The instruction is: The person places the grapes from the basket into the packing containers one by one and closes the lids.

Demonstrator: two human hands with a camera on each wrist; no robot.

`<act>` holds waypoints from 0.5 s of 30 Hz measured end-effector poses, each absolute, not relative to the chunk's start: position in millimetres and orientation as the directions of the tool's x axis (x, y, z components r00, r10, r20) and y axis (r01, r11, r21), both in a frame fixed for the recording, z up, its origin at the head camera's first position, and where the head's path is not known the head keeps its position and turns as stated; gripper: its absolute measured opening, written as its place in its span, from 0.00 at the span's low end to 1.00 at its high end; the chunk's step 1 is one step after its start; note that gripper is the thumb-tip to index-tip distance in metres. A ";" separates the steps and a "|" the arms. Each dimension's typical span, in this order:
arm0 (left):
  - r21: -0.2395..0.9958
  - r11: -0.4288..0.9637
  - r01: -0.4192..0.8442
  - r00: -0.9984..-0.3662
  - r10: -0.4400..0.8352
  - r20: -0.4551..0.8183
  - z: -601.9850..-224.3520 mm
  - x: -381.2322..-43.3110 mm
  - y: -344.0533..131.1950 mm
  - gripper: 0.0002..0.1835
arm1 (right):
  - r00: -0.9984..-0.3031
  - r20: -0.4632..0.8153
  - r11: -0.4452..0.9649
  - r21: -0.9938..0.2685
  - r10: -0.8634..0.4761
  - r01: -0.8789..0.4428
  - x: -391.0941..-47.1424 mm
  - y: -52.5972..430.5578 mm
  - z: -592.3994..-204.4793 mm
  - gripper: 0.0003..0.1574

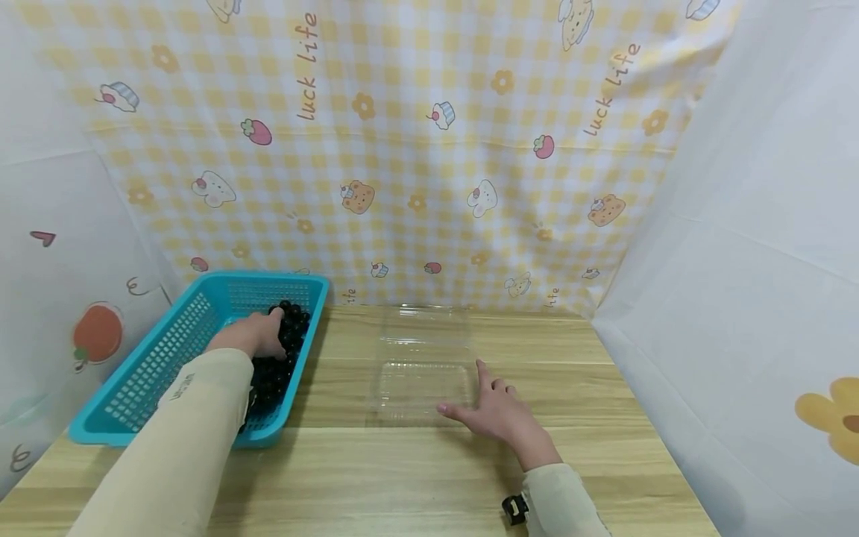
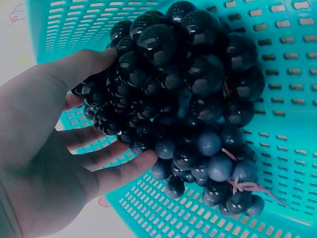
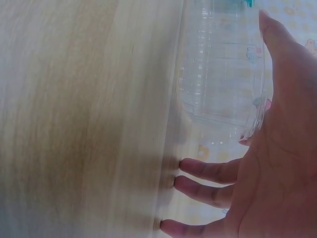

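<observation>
Your left hand (image 1: pixel 253 335) is down inside the blue basket (image 1: pixel 161 354), with its fingers spread and only slightly bent. Its thumb tip meets the dark grapes (image 2: pixel 158 89) from one side while the other fingertips touch along the edge of the bunch; you have not plainly closed round any of them. The grapes lie heaped against the basket's right wall, with a pale reddish stem (image 2: pixel 245 187) showing at one end of the bunch in the left wrist view.

Your right hand (image 1: pixel 499 410) is to the right of the basket and well apart from it, thumb and fingers spread wide, with nothing gripped. It reaches about the near right corner of a transparent plastic container (image 1: pixel 423 384), and you have three fingertips resting at the surface (image 1: pixel 376 477); whether your thumb presses on the container, I cannot tell.

That container lies unfolded to the right of the basket, one half behind the other. Your pale left sleeve (image 1: pixel 174 440) crosses the basket's near rim, and your right sleeve (image 1: pixel 564 500) with a black strap (image 1: pixel 515 509) is farther right of it. Behind the basket hangs a yellow checked cloth (image 1: pixel 403 164) printed with cakes, strawberries and flowers
</observation>
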State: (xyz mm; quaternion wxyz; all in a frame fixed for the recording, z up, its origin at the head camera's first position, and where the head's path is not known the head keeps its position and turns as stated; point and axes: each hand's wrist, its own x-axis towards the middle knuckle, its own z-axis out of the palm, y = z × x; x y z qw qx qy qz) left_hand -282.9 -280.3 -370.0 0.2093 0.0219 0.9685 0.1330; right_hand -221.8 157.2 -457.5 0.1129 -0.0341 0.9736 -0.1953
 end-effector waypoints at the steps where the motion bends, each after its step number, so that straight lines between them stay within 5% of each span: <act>1: 0.264 0.965 -0.015 -0.912 0.095 -0.400 -369.5 -282.2 -279.0 0.50 | -0.972 -0.208 0.920 -0.391 -0.112 -0.022 -221.8 157.2 -457.5 0.84; 15: 0.188 0.981 -0.050 -0.920 0.028 -0.392 -378.7 -277.7 -269.5 0.48 | -0.966 -0.226 0.919 -0.394 -0.126 -0.028 -220.5 155.5 -459.9 0.85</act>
